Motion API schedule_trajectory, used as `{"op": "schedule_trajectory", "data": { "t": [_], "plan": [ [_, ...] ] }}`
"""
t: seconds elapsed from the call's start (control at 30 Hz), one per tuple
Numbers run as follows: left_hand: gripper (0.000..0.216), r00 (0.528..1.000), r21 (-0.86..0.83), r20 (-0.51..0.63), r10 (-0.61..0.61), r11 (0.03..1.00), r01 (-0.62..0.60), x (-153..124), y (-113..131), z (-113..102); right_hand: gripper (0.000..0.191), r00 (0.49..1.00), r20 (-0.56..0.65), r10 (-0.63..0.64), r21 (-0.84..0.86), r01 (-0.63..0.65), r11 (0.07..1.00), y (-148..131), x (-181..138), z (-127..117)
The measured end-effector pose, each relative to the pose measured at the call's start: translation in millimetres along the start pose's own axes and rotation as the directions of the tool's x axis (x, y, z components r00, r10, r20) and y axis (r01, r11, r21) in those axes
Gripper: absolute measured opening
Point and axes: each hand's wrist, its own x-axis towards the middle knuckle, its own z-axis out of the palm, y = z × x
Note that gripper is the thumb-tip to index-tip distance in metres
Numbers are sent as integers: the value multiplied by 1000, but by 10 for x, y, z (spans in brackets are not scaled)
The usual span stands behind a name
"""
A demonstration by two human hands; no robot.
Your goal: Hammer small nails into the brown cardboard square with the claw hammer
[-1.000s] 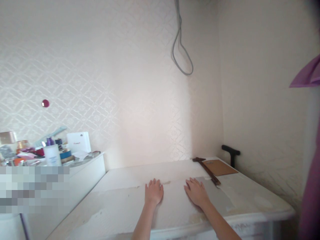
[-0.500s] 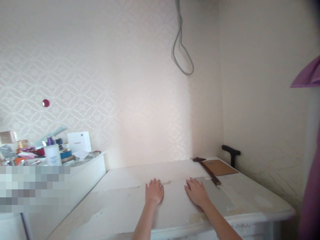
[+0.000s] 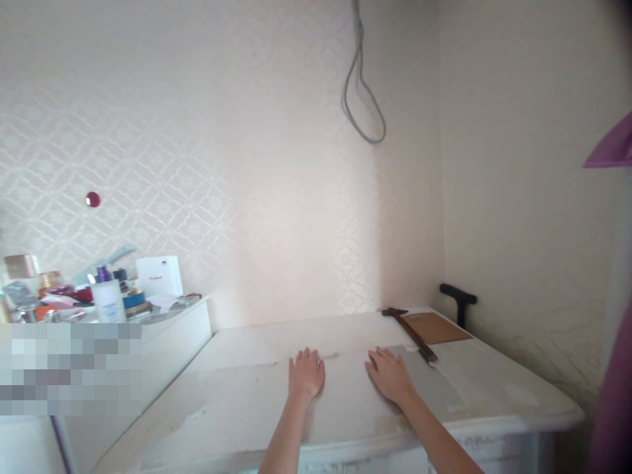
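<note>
Both of my hands lie flat, palms down, on a white table top (image 3: 237,401). My left hand (image 3: 306,373) rests near the middle with its fingers stretched forward and holds nothing. A short gap to its right, my right hand (image 3: 390,375) lies open on a grey sheet (image 3: 434,392) spread on the table. Just beyond my right hand a dark wooden stick (image 3: 412,334) runs diagonally, and a brown board (image 3: 434,327) lies beside it.
A white cabinet (image 3: 172,336) at the left carries several bottles, jars and a white box (image 3: 158,276). A grey cable loop (image 3: 363,99) hangs on the patterned wall. A black handle (image 3: 458,299) stands in the far right corner. Purple cloth (image 3: 612,148) shows at the right edge.
The view has shifted slightly up and right; both hands stay flat on the table in the same places.
</note>
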Motion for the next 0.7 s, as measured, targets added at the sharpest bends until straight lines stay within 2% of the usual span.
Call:
{"op": "schedule_trajectory", "data": {
  "t": [0.7],
  "plan": [
    [52, 1000, 1, -5, 7, 1000, -7, 26, -27, 36, 50, 1000, 3, -3, 3, 3, 1000, -19, -18, -37]
  ]
}}
